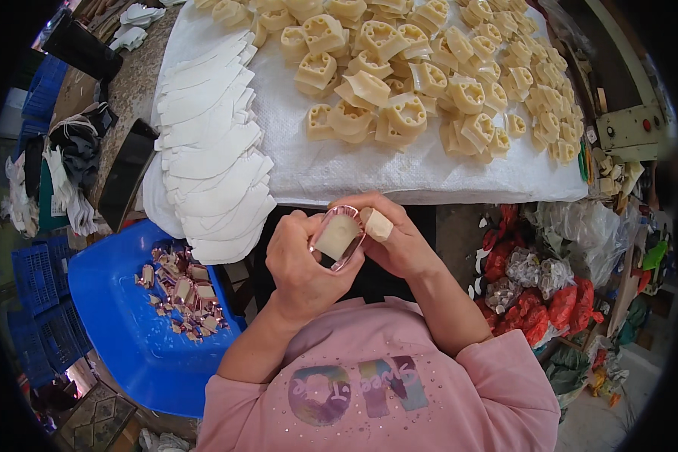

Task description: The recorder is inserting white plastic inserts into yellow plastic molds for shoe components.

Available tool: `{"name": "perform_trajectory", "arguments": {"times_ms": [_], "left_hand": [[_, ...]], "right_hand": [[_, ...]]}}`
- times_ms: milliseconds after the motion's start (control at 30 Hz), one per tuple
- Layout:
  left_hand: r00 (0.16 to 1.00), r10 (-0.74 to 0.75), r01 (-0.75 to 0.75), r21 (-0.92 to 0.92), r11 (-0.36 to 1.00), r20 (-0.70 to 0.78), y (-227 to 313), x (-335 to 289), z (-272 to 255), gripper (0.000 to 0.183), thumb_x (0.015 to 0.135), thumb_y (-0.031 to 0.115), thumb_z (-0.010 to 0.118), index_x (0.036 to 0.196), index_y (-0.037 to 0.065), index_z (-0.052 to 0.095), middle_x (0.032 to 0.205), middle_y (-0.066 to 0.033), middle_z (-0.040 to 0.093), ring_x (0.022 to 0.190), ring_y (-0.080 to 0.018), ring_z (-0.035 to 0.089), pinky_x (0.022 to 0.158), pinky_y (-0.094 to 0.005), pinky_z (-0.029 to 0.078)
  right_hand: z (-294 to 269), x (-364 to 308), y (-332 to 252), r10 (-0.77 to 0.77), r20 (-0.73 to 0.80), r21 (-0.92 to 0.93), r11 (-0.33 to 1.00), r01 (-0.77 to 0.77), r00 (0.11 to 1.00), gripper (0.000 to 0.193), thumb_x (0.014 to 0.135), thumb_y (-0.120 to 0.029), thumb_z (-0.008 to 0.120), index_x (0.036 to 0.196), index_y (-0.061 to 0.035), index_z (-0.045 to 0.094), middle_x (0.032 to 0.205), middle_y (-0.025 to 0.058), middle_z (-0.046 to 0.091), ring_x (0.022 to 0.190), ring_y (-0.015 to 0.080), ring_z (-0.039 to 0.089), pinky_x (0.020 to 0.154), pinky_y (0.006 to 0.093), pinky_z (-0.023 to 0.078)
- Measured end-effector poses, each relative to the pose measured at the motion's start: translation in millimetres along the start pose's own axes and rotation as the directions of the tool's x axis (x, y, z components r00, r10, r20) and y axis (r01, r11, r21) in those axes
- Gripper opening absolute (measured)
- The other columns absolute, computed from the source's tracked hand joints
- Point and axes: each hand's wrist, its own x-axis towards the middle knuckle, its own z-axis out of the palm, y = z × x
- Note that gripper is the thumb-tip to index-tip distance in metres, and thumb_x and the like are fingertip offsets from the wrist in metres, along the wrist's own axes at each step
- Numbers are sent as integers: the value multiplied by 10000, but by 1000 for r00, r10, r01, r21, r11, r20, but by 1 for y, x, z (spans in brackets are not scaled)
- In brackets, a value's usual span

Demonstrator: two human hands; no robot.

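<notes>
Head view: held a shiny pink-rimmed piece (337,236) between left fingers (297,227) and right fingers (365,201), near a white-covered counter (301,175).

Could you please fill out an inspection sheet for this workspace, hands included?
Surface: white woven cover, bearing heaped pale-yellow moulded pieces and overlapping white cut sheets on the left.
Work pieces: one shiny pink cup-like piece with a pale inside, in hand; small pink-and-pale pieces in the blue basin.
Clutter: red plastic bags and clear plastic at lower right.
Hands: left hand grips the shiny piece; right hand is close against it, with a pale cover on one digit, its hold unclear.
Cables: nothing seen.
Surroundings: blue crates at left; panel with a red button at right.
</notes>
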Motion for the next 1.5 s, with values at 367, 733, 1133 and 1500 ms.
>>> {"name": "perform_trajectory", "arguments": {"times_ms": [367,733,1133,1500], "left_hand": [[994,53,-47,62,997,-98,-11,-3,3,380,601,38,787,839,13,492,690,-101,492,567,-268,517,501,-349,413],[990,1,23,163,986,-141,-34,-17,-59,474,634,-3,777,984,11,458,815,-88,554,705,-153,561,632,-246,450],[767,-295,637,622,455,-569,-115,-93,-188,454,726,20,670,1159,25,533,1120,-140,510,1021,-270,518,918,-365,411],[975,-71,158,433,887,-210,-67,15,-113,296,706,-36,639,996,25,625,1043,-127,589,1019,-286,546,933,-372,394]], "right_hand": [[18,6,2,-241,-102,-659,743,116,965,299,969,-244,428,1075,0,566,903,85,617,840,156,578,735,289,472],[12,35,-22,-142,90,-428,888,168,986,336,982,-270,444,1173,-11,537,943,56,597,778,101,524,711,248,435],[53,90,-14,-360,424,-873,81,481,831,313,720,46,627,1024,-15,591,982,122,543,899,306,514,747,370,453],[78,132,-1,-258,592,-802,-283,526,764,199,687,-8,605,879,-40,645,941,77,564,941,262,471,818,383,341]]}}
